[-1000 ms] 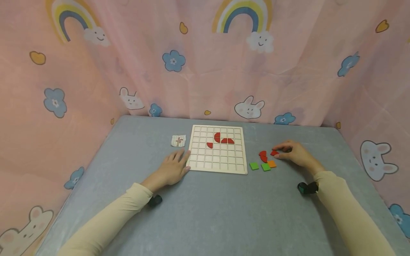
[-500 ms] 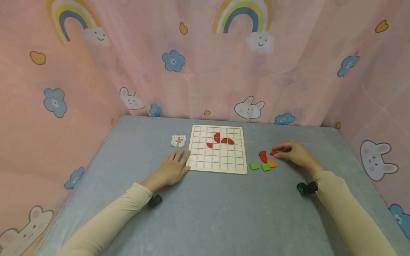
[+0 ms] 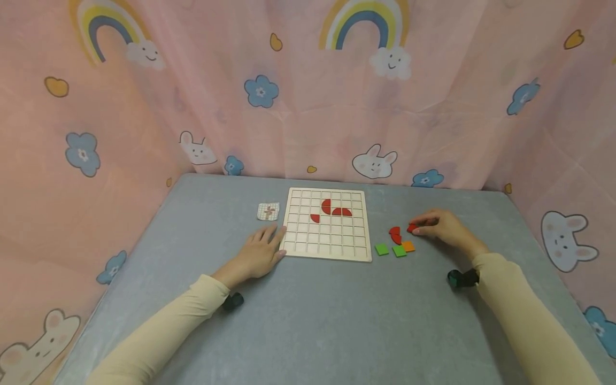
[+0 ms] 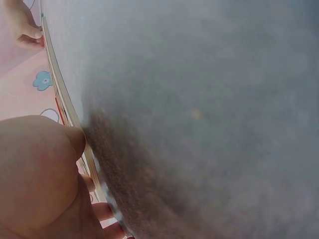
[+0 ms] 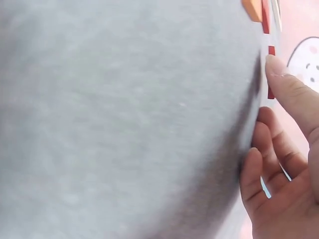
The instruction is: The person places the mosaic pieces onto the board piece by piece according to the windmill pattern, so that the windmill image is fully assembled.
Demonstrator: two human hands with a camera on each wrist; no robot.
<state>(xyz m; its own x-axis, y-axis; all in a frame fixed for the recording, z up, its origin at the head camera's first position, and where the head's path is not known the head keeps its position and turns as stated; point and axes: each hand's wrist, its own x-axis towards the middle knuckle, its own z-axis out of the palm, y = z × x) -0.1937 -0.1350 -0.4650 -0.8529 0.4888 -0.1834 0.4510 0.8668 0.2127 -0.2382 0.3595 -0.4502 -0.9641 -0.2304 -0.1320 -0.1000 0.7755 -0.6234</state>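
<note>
Between the thumb and fingers of my right hand point(image 3: 446, 230) is a red piece point(image 3: 412, 228), pinched at the right of the table; the right wrist view shows the red piece point(image 5: 271, 90) edge-on beside the thumb. My left hand point(image 3: 254, 255) rests with fingers spread at the left edge of a pale gridded board point(image 3: 327, 240), thumb and a finger touching that edge. Several red quarter-circle tiles point(image 3: 326, 207) lie on the board's upper middle. Close to my right hand, two red tiles point(image 3: 395, 235) touch on the table.
Two green square tiles point(image 3: 382, 249) and an orange square tile point(image 3: 409, 246) lie right of the board. Left of it is a small pattern card point(image 3: 268, 212) with a gridded picture. A pink printed curtain point(image 3: 308, 107) surrounds the grey table point(image 3: 308, 321).
The red piece in my right hand has shifted slightly and turned in the fingertips; the right hand has risen a little. My left hand, the board and the other tiles stay the same.
</note>
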